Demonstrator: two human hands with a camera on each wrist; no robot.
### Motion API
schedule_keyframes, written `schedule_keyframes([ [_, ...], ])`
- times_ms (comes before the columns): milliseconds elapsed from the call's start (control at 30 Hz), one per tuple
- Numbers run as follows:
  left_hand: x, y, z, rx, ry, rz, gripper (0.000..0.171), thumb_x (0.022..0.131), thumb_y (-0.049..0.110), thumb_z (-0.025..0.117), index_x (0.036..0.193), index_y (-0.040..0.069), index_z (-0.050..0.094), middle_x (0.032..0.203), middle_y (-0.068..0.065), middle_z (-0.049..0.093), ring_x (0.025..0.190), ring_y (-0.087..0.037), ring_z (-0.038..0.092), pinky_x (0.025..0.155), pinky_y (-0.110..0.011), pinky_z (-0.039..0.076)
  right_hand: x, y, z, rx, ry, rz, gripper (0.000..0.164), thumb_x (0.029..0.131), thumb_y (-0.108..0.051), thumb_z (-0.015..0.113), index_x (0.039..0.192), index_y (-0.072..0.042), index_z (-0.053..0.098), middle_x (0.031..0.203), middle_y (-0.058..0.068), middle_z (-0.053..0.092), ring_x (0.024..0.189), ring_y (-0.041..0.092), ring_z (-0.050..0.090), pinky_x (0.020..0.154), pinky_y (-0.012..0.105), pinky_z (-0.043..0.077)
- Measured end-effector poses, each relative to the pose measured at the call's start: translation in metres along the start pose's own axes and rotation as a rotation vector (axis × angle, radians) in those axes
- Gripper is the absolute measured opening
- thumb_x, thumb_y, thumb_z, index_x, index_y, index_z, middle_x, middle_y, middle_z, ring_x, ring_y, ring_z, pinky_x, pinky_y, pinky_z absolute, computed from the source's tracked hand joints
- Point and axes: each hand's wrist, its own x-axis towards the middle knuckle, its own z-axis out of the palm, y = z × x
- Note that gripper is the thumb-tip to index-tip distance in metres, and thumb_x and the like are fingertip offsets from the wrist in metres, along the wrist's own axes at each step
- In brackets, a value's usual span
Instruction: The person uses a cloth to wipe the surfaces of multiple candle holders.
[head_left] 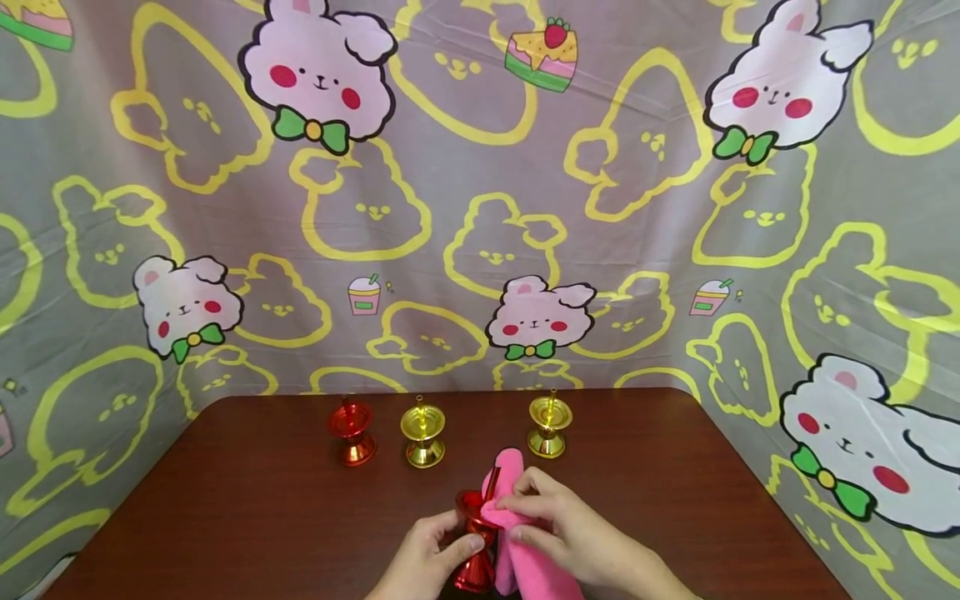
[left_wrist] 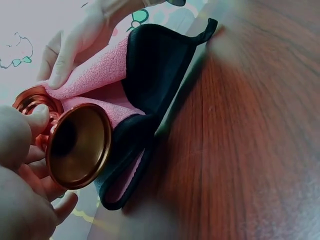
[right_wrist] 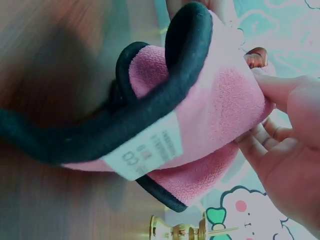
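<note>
My left hand (head_left: pixel 427 557) grips a shiny red candle holder (head_left: pixel 474 571) by its narrow waist, the thumb across the front. In the left wrist view the hollow underside of its flared base (left_wrist: pixel 80 145) faces the camera. A pink towel (head_left: pixel 543 575) with a dark edging hangs from my right hand (head_left: pixel 573 529), which pinches it against the holder's upper dish beside the thin upright stem (head_left: pixel 492 482). The right wrist view shows the towel (right_wrist: pixel 225 105) folded over, with a white label (right_wrist: pixel 147 150) near its edging; there it hides most of the holder.
Toward the back of the brown table (head_left: pixel 247 508) stand another red candle holder (head_left: pixel 352 429) and two gold ones, one gold holder (head_left: pixel 423 433) beside the red and another gold holder (head_left: pixel 549 425) farther right. A patterned cloth backdrop (head_left: pixel 450 167) surrounds the table's back and sides.
</note>
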Motion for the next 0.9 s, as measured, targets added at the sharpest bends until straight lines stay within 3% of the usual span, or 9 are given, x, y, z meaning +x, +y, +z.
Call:
schedule_keyframes([
  [200, 0.0, 0.0, -0.001, 0.006, -0.004, 0.058, 0.033, 0.1, 0.011, 0.061, 0.124, -0.012, 0.061, 0.113, -0.022, 0.069, 0.094, -0.006, 0.065, 0.082, -0.024, 0.054, -0.001, -0.007, 0.002, -0.059, -0.018, 0.048, 0.034, 0.097, -0.013, 0.068, 0.13, -0.02, 0.067, 0.11, -0.007, 0.048, 0.097, 0.005, 0.051, 0.076, 0.016, 0.048],
  [367, -0.001, 0.002, 0.003, -0.013, 0.027, 0.028, 0.031, 0.1, 0.012, 0.062, 0.12, -0.011, 0.064, 0.107, -0.021, 0.071, 0.088, -0.006, 0.066, 0.078, -0.024, 0.055, -0.001, -0.007, 0.007, -0.12, 0.053, -0.02, 0.038, 0.093, -0.007, 0.072, 0.128, -0.02, 0.067, 0.107, -0.006, 0.046, 0.092, 0.004, 0.051, 0.074, 0.012, 0.045],
  [533, -0.001, 0.005, 0.009, 0.055, 0.097, 0.004, 0.029, 0.098, 0.019, 0.065, 0.111, -0.007, 0.07, 0.093, -0.011, 0.075, 0.077, -0.003, 0.065, 0.07, -0.023, 0.054, -0.001, -0.005, 0.012, -0.207, 0.13, -0.051, 0.034, 0.09, -0.005, 0.074, 0.121, -0.019, 0.071, 0.103, -0.006, 0.047, 0.086, 0.003, 0.052, 0.073, 0.009, 0.042],
  [733, 0.004, 0.011, 0.012, 0.239, 0.195, 0.026, 0.026, 0.093, 0.027, 0.072, 0.102, 0.003, 0.076, 0.089, 0.0, 0.075, 0.073, 0.0, 0.063, 0.066, -0.023, 0.054, 0.002, -0.004, 0.016, -0.372, 0.201, -0.12, 0.019, 0.095, -0.01, 0.07, 0.113, -0.017, 0.07, 0.1, -0.004, 0.049, 0.082, 0.004, 0.053, 0.073, 0.008, 0.041],
  [833, 0.005, 0.014, 0.013, 0.41, 0.246, 0.06, 0.024, 0.089, 0.032, 0.075, 0.099, 0.011, 0.079, 0.085, 0.006, 0.075, 0.069, 0.003, 0.058, 0.064, -0.024, 0.051, 0.003, -0.006, 0.018, -0.45, 0.213, -0.123, 0.011, 0.1, -0.015, 0.064, 0.109, -0.015, 0.071, 0.097, -0.004, 0.049, 0.079, 0.004, 0.053, 0.071, 0.009, 0.041],
  [900, 0.006, 0.015, 0.012, 0.53, 0.276, 0.079, 0.022, 0.087, 0.037, 0.077, 0.094, 0.016, 0.079, 0.075, 0.011, 0.072, 0.061, 0.004, 0.053, 0.06, -0.024, 0.048, 0.004, -0.007, 0.02, -0.503, 0.211, -0.121, 0.015, 0.103, -0.018, 0.057, 0.106, -0.013, 0.072, 0.095, -0.004, 0.048, 0.076, 0.004, 0.052, 0.07, 0.01, 0.041],
])
